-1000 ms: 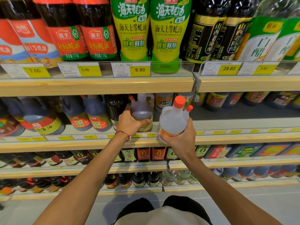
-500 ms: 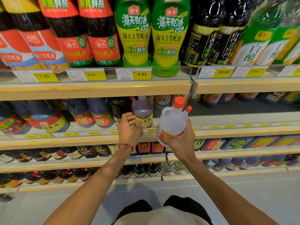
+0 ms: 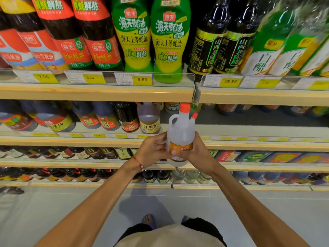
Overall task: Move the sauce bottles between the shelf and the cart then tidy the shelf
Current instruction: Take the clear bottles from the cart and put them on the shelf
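A white jug-shaped vinegar bottle with two orange caps and an orange label is held upright in front of the second shelf. My right hand grips its lower body from the right. My left hand holds its lower left side, fingers curled on the label. Just behind and to the left, a similar brownish vinegar bottle stands on the second shelf, apart from both hands.
Dark soy sauce bottles fill the second shelf's left part; its right part is mostly bare. The top shelf carries red, green and dark bottles behind price tags. Lower shelves hold small bottles. Grey floor lies below.
My left hand let go of the brownish bottle on the shelf and came over to the white bottle. The white bottle has dropped slightly lower and nearer me.
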### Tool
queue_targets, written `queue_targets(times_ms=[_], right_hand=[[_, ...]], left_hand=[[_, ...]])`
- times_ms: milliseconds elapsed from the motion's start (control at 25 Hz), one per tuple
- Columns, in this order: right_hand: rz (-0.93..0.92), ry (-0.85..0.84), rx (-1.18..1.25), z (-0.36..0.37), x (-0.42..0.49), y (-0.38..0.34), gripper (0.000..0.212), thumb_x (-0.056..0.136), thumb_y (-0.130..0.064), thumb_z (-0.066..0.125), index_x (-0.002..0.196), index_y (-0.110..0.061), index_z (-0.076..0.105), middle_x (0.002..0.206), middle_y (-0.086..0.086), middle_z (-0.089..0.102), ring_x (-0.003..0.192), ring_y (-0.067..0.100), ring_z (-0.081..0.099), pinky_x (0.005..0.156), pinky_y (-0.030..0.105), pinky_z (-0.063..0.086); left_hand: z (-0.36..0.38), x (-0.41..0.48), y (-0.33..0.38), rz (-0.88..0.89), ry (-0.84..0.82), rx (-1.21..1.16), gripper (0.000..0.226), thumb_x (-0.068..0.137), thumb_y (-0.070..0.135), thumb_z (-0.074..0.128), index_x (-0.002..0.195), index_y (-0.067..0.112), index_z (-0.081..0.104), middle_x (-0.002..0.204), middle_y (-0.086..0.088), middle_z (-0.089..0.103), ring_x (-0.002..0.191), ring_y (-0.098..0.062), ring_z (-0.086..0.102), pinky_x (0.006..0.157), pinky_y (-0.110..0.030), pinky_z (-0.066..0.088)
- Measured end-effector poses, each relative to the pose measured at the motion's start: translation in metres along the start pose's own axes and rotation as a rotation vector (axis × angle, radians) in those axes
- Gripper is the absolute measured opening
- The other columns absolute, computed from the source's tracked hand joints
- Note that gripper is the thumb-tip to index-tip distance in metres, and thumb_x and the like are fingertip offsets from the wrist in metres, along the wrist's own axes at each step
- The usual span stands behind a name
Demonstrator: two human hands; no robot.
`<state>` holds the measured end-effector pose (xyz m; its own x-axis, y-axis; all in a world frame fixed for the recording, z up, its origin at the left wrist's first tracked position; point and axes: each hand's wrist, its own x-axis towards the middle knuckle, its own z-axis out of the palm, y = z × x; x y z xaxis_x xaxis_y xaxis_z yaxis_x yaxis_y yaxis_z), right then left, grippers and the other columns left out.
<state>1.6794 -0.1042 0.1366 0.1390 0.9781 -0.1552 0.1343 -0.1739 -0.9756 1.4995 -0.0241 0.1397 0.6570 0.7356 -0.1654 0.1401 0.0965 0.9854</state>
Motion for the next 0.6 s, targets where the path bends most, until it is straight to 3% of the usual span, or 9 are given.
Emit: queue_targets(times_ms=[80,120,200,280,360,480,600], right_hand=[[0.001,-0.156,-0.044,-0.022,-0.005,-0.002,0.086,0.088,-0.003,0.079,0.152,-0.011,0.021,0.143,0.003,0.048,0.127,0.006,0.058,0.098,0.027,0.055],[-0.004,-0.216,-0.069,-0.033,-0.005,0.001,0.084,0.091,-0.007,0.076,0.152,-0.012,0.019,0.145,0.002,0.045,0.132,0.006,0.054,0.102,0.029,0.053],[-0.001,-0.304,-0.129,-0.057,-0.005,0.008,0.087,0.091,-0.023,0.076,0.155,-0.016,0.018,0.152,0.005,0.039,0.142,0.020,0.045,0.113,0.044,0.047],[-0.003,-0.337,-0.196,-0.073,-0.007,0.014,0.081,0.092,-0.027,0.073,0.154,-0.016,0.021,0.151,0.007,0.040,0.142,0.025,0.044,0.114,0.052,0.043],[-0.040,-0.297,-0.249,-0.079,-0.009,0.024,0.072,0.094,-0.026,0.075,0.148,-0.021,0.028,0.144,0.004,0.047,0.135,0.025,0.049,0.112,0.048,0.046],[-0.120,-0.192,-0.244,-0.081,-0.013,0.034,0.071,0.091,-0.020,0.078,0.144,-0.030,0.031,0.138,-0.011,0.051,0.130,0.015,0.051,0.107,0.028,0.048],[-0.180,-0.095,-0.221,-0.082,-0.009,0.037,0.072,0.089,-0.020,0.080,0.146,-0.032,0.038,0.139,-0.011,0.048,0.131,0.008,0.047,0.108,0.035,0.047]], left_hand=[[0.013,-0.001,0.001,-0.002,0.031,-0.001,0.073,0.072,-0.008,0.080,0.136,0.017,0.055,0.126,0.007,0.067,0.114,-0.019,0.066,0.090,-0.036,0.056],[0.019,-0.001,0.001,-0.006,0.026,0.004,0.075,0.073,-0.007,0.080,0.139,0.014,0.053,0.128,0.004,0.066,0.115,-0.020,0.065,0.092,-0.036,0.055],[0.034,-0.002,-0.001,-0.036,0.030,0.004,0.075,0.074,-0.007,0.079,0.141,0.011,0.049,0.130,0.001,0.065,0.116,-0.019,0.065,0.095,-0.034,0.054],[0.052,-0.002,-0.004,-0.055,0.049,0.006,0.077,0.074,-0.007,0.079,0.142,0.013,0.048,0.128,0.001,0.066,0.116,-0.019,0.065,0.094,-0.033,0.054],[0.067,0.001,-0.006,-0.041,0.081,0.017,0.082,0.071,-0.004,0.082,0.143,0.014,0.046,0.129,-0.001,0.065,0.119,-0.022,0.063,0.095,-0.032,0.054],[0.078,0.008,-0.010,0.017,0.083,0.015,0.083,0.072,0.001,0.081,0.145,0.013,0.043,0.136,-0.008,0.059,0.125,-0.026,0.057,0.100,-0.039,0.051],[0.083,0.018,-0.011,0.085,0.189,0.163,0.078,0.070,0.007,0.085,0.139,0.014,0.049,0.133,-0.007,0.049,0.125,-0.021,0.054,0.103,-0.044,0.050]])
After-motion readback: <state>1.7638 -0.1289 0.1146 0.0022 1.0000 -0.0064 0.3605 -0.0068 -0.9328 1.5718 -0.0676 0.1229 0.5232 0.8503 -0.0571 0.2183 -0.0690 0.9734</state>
